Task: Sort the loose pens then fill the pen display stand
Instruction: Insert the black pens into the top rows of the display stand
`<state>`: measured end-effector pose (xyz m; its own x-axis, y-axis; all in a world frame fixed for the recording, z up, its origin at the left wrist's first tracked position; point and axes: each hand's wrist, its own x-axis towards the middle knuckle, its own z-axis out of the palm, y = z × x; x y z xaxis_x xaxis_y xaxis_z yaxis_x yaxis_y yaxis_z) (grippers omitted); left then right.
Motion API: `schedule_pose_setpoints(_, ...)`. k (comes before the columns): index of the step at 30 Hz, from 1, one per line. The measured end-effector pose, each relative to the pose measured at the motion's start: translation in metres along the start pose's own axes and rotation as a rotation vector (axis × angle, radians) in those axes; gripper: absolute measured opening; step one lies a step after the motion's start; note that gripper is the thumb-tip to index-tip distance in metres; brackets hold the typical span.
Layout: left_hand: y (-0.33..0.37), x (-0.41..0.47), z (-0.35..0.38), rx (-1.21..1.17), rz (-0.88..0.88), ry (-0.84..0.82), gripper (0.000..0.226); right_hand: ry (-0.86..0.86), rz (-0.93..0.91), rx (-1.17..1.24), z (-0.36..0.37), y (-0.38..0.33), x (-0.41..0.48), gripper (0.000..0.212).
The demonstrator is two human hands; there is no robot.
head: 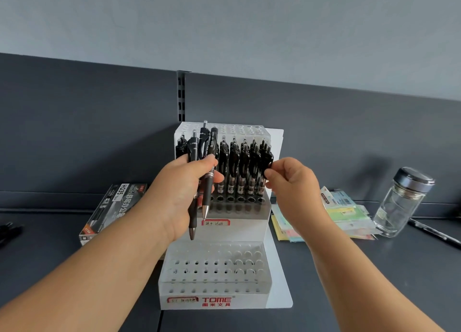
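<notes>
A dark grey shelf surface (349,282) carries the white stepped plastic pen display stand (252,232) (red TOME lettering on its front). Its middle tier holds a row of black retractable pens (234,164). The left hand (179,192) grips a bundle of loose black pens (193,154), tips down, before the stand. The right hand (291,182) pinches the rightmost standing pen (267,158).

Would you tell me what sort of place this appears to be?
Probably a stationery shop: a TOME pen display stand stocked with black pens, a slotted shelving upright behind it, and a pen carton beside it.
</notes>
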<state>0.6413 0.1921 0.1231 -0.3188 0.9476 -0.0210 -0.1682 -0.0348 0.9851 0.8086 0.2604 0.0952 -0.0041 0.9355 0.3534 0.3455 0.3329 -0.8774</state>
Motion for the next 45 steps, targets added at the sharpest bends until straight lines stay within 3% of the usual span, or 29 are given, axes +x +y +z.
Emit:
schedule_pose_setpoints(4, -0.001, 0.000, -0.003, 0.017, -0.013, -0.023, 0.015, 0.088, -0.054, -0.182, 0.000, -0.007, -0.003, 0.006)
schedule_pose_setpoints(6, 0.000, -0.001, -0.005, -0.010, -0.026, -0.035, 0.010, 0.226, -0.208, -0.263, 0.002, -0.016, -0.010, 0.009)
schedule_pose_setpoints(8, 0.001, -0.003, -0.008, -0.038, -0.029, -0.042, 0.009, 0.238, -0.318, -0.211, 0.008, -0.030, -0.017, 0.009)
schedule_pose_setpoints(10, 0.003, -0.005, -0.012, -0.062, -0.029, -0.055, 0.011, 0.108, -0.257, -0.046, 0.018, -0.045, -0.020, 0.009)
schedule_pose_setpoints(14, 0.003, -0.009, -0.023, -0.031, 0.003, -0.088, 0.016, -0.272, 0.066, 0.323, 0.040, -0.065, -0.021, 0.009)
schedule_pose_setpoints(20, 0.000, -0.008, -0.049, 0.116, 0.059, -0.029, 0.017, -0.378, 0.104, 0.495, 0.065, -0.075, -0.021, 0.018)
schedule_pose_setpoints(28, -0.003, 0.005, -0.084, -0.193, -0.142, 0.140, 0.012, -0.099, -0.211, 0.164, 0.081, -0.086, -0.018, 0.014)
schedule_pose_setpoints(38, -0.009, 0.011, -0.097, -0.134, -0.108, 0.062, 0.014, -0.088, -0.251, 0.081, 0.095, -0.084, -0.018, 0.013)
schedule_pose_setpoints(45, -0.010, 0.010, -0.100, -0.078, -0.061, 0.030, 0.016, -0.170, -0.194, -0.143, 0.107, -0.065, -0.028, 0.009)
